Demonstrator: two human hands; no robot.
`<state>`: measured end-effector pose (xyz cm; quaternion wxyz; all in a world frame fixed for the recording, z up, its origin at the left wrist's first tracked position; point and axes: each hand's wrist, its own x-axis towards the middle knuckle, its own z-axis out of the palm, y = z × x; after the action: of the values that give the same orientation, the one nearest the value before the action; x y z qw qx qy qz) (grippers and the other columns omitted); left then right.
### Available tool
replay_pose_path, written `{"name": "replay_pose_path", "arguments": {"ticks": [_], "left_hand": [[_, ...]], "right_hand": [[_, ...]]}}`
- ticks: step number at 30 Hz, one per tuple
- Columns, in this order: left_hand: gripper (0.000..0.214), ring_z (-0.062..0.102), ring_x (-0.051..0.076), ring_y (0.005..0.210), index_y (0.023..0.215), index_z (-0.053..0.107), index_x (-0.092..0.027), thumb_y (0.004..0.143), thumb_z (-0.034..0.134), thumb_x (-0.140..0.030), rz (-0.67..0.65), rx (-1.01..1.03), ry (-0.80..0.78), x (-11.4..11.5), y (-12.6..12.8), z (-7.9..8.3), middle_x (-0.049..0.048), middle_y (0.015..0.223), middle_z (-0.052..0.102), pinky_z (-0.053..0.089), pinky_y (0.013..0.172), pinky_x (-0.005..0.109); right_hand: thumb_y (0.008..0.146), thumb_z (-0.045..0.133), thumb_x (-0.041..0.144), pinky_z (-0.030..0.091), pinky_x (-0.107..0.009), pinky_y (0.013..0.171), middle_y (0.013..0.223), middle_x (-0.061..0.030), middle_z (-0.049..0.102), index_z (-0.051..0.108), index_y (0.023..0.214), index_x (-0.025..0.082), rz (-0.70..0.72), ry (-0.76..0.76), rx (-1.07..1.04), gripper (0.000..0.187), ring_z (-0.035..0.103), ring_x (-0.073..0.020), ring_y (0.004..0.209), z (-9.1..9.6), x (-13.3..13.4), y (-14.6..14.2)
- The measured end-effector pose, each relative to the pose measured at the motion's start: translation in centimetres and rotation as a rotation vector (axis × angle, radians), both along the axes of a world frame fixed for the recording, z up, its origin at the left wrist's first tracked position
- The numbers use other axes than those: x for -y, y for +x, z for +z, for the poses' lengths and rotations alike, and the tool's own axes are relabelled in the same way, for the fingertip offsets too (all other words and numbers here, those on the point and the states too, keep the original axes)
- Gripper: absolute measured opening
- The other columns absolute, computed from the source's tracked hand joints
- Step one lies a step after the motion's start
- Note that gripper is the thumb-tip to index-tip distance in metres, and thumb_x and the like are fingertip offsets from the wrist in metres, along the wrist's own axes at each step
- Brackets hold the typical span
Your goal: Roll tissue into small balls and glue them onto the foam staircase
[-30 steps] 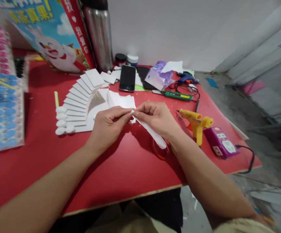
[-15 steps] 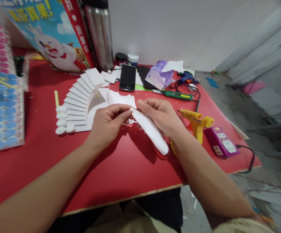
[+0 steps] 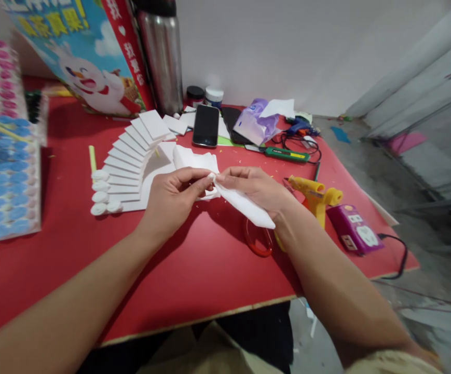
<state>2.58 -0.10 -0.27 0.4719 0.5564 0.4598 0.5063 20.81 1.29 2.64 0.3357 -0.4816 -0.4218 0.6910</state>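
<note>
White foam strip hangs above the red desk, pinched at its upper end between both hands. The left hand and right hand meet fingertip to fingertip, closed on it (forearms angled inward). It is flat, tapering, slanting down-right toward a red ring.
</note>
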Motion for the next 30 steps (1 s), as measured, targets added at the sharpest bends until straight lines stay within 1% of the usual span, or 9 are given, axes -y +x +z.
{"name": "replay_pose_path", "arguments": {"ticks": [6,8,11,14,18,21,24,27,30], "left_hand": [[0.021,0.067,0.016,0.068,0.093,0.084,-0.02,0.08,0.083,-0.037,0.03,0.068,-0.068,0.4,0.4,-0.3,0.0043,0.079,0.078,0.057,0.064,0.027],[0.024,0.066,0.016,0.067,0.093,0.084,-0.02,0.078,0.085,-0.039,0.053,0.096,-0.1,0.5,0.5,-0.3,0.0052,0.08,0.078,0.057,0.062,0.027],[0.025,0.068,0.017,0.069,0.096,0.084,-0.021,0.078,0.085,-0.039,0.066,0.103,-0.103,0.5,0.5,-0.4,0.005,0.081,0.079,0.058,0.063,0.028],[0.022,0.07,0.018,0.073,0.098,0.084,-0.022,0.084,0.08,-0.038,0.078,0.032,-0.024,0.6,0.4,-0.5,0.0042,0.083,0.079,0.059,0.068,0.03],[0.017,0.073,0.02,0.084,0.096,0.083,-0.025,0.09,0.072,-0.036,0.169,-0.198,0.237,0.9,0.4,-0.5,0.0031,0.092,0.08,0.059,0.077,0.032],[0.018,0.074,0.021,0.092,0.101,0.083,-0.026,0.094,0.067,-0.03,0.192,-0.366,0.467,0.9,0.2,-0.6,0.0036,0.097,0.081,0.058,0.085,0.034],[0.023,0.074,0.022,0.095,0.111,0.081,-0.024,0.096,0.062,-0.024,0.168,-0.47,0.598,0.8,0.0,-0.8,0.0062,0.102,0.081,0.057,0.088,0.035],[0.025,0.073,0.022,0.1,0.115,0.08,-0.024,0.096,0.063,-0.022,0.128,-0.445,0.621,0.8,0.0,-0.8,0.0067,0.106,0.081,0.056,0.092,0.036],[0.019,0.074,0.021,0.094,0.105,0.083,-0.026,0.094,0.067,-0.026,0.083,-0.285,0.449,0.6,0.1,-0.4,0.0037,0.102,0.081,0.059,0.088,0.034]], "right_hand": [[0.069,0.089,0.039,0.041,-0.024,0.058,0.069,-0.0008,0.068,0.069,0.073,0.015,-0.061,0.394,0.242,0.032,0.056,-0.0111,0.063,-0.2,0.5,-0.5],[0.074,0.084,0.04,0.042,-0.024,0.058,0.072,-0.0019,0.07,0.069,0.075,0.016,-0.093,0.447,0.298,0.028,0.057,-0.0123,0.065,-0.3,0.8,-0.9],[0.077,0.08,0.038,0.041,-0.024,0.056,0.072,-0.0016,0.07,0.07,0.077,0.016,-0.139,0.419,0.295,0.024,0.057,-0.0121,0.063,-0.5,1.0,-1.3],[0.077,0.077,0.033,0.041,-0.025,0.056,0.07,-0.0011,0.068,0.068,0.074,0.017,-0.194,0.438,0.34,0.019,0.057,-0.0122,0.062,-0.8,1.2,-1.7],[0.077,0.075,0.028,0.042,-0.025,0.058,0.069,-0.0003,0.067,0.067,0.072,0.017,-0.256,0.488,0.317,0.015,0.057,-0.0123,0.064,-0.7,1.7,-2.3],[0.076,0.079,0.03,0.046,-0.026,0.061,0.074,-0.0017,0.07,0.07,0.076,0.017,-0.258,0.432,0.188,0.016,0.06,-0.013,0.067,-0.3,2.1,-2.6],[0.074,0.083,0.033,0.046,-0.026,0.061,0.075,-0.0024,0.072,0.071,0.076,0.017,-0.277,0.382,0.131,0.02,0.061,-0.0132,0.067,-0.1,2.3,-2.6],[0.073,0.083,0.033,0.044,-0.025,0.056,0.071,-0.0012,0.07,0.071,0.076,0.018,-0.301,0.382,0.17,0.02,0.059,-0.0124,0.062,-0.1,2.1,-2.3],[0.074,0.081,0.032,0.044,-0.025,0.056,0.071,-0.0012,0.07,0.07,0.076,0.018,-0.266,0.414,0.222,0.018,0.059,-0.0131,0.062,-0.1,1.7,-1.8]]}}
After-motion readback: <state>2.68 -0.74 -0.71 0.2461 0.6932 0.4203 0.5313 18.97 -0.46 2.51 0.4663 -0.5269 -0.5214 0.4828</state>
